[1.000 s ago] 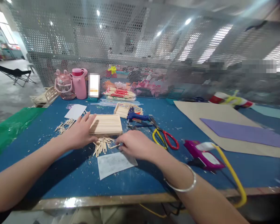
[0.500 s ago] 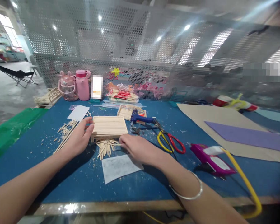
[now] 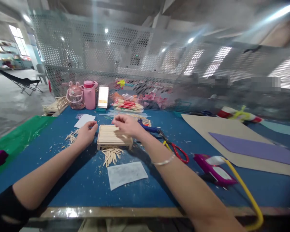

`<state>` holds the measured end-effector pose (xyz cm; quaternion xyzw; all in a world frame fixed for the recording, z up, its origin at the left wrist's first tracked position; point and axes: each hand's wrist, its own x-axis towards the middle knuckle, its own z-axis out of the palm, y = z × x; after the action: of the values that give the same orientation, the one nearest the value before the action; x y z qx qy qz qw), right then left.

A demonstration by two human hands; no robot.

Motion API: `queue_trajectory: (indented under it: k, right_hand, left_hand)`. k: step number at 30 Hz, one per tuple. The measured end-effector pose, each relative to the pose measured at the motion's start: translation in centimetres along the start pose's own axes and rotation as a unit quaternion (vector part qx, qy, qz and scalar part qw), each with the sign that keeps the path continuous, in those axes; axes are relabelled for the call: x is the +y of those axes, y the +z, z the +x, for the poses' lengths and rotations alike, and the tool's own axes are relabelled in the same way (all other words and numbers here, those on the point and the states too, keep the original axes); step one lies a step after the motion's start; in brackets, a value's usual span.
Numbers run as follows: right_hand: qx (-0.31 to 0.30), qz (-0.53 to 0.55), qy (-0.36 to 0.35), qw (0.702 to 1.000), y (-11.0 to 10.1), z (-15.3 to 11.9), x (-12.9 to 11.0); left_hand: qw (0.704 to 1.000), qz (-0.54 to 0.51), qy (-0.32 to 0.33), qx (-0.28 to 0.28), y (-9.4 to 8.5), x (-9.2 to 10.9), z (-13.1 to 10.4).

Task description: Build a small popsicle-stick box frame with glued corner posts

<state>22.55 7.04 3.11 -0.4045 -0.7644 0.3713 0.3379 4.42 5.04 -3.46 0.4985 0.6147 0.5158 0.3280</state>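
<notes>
A small platform of pale wooden sticks (image 3: pixel 108 138) stands on short legs on the blue table. Over its top hovers my right hand (image 3: pixel 129 125), fingers pinched together; whatever may be between them is too small to make out. My left hand (image 3: pixel 87 133) is just off the platform's left side, its fingers curled against the thumb, and I cannot see what they hold, if anything. In front of the platform lies a heap of short cut sticks (image 3: pixel 111 156). A whitish sheet (image 3: pixel 127 175) lies nearer the table edge.
Behind my right hand is a blue glue gun (image 3: pixel 149 129), partly covered. Cutters with red and yellow handles (image 3: pixel 180 153) lie to its right. A purple device (image 3: pixel 216 170) with a yellow strap sits further right. Pink bottles (image 3: pixel 89 96) stand at the back, before a perforated screen (image 3: pixel 87 48).
My right hand has risen from the platform's front right corner to above its top. My left hand has drawn slightly away from the left side. The camera view has shifted a little.
</notes>
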Motion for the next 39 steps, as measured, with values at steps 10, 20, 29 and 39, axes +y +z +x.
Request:
queue_trajectory:
  k: [10, 20, 29, 39]
  right_hand:
    - [0.075, 0.045, 0.003, 0.996, 5.4, 6.0, 4.3]
    - [0.061, -0.05, -0.041, 0.996, 5.3, 5.8, 4.6]
    - [0.064, -0.087, -0.063, 0.992, 5.4, 5.1, 3.8]
    - [0.125, -0.045, -0.052, 0.99, 1.0, 4.0, -2.0]
  left_hand:
    - [0.988, -0.128, -0.025, -0.08, 2.2, -0.8, 1.6]
    - [0.997, -0.05, 0.023, -0.056, 1.3, -1.7, 2.3]
    - [0.987, 0.115, 0.107, -0.019, 0.2, 0.0, 2.5]
    - [0.982, 0.155, 0.109, -0.002, 0.3, 0.0, 2.5]
